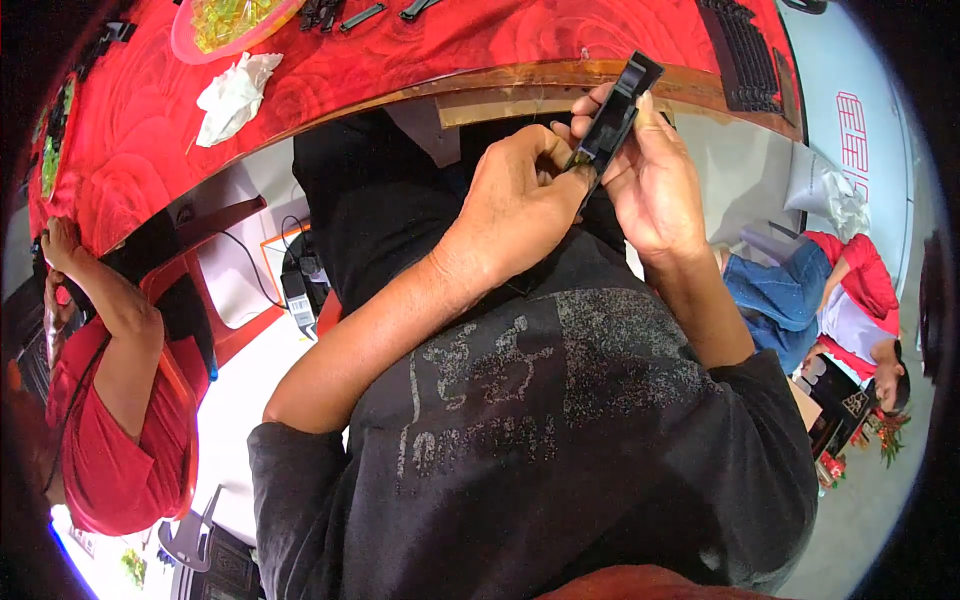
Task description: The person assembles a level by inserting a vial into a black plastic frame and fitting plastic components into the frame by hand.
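A long, narrow black plastic piece (618, 112) with an open channel along its face is held up at a slant, just off the table's near edge. My right hand (660, 190) grips it from the right, thumb along one side and fingers behind. On its lower end, the thumb and fingers of my left hand (512, 200) are pinched together. Something small and yellowish seems to show at those fingertips, but it is too hidden to name. The back of the piece and its lowest tip are covered by my fingers.
On the red rose-patterned tablecloth (400, 70) are a pink bowl (181, 40) of small yellow clear pieces, a crumpled white tissue (235, 98) and several black strips (362, 17). Black parts (742, 60) lie stacked at right. People in red sit at left (130, 420) and right (870, 285).
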Motion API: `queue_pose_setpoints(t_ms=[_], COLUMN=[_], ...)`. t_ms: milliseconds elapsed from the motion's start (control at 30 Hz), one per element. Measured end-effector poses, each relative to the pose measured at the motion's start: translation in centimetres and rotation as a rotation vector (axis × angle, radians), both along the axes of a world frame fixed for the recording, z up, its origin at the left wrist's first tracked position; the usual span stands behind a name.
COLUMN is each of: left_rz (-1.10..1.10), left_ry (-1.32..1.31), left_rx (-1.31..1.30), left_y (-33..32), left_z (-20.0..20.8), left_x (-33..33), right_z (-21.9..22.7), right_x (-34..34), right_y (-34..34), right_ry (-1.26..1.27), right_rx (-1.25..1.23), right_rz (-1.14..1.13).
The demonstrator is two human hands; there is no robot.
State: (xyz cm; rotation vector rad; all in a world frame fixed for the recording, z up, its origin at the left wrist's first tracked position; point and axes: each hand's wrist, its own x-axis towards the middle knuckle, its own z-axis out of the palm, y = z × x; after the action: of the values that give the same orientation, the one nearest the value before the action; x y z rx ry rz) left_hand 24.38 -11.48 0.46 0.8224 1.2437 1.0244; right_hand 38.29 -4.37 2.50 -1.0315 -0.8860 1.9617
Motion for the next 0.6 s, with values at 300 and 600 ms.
queue_pose_setpoints(t_ms=[300, 600], left_rz=[0.038, 0.112], left_ry=[-0.045, 0.261], left_rx=[0.015, 0.147], left_y=[0.1, 0.0], left_z=[-0.1, 1.1], left_x=[-0.1, 0.5], right_z=[-0.3, 0.0], right_x=[0.0, -0.1], right_y=[0.0, -0.1], right_ry=[-0.043, -0.032], right_rx=[-0.013, -0.044], right_rz=[-0.031, -0.019])
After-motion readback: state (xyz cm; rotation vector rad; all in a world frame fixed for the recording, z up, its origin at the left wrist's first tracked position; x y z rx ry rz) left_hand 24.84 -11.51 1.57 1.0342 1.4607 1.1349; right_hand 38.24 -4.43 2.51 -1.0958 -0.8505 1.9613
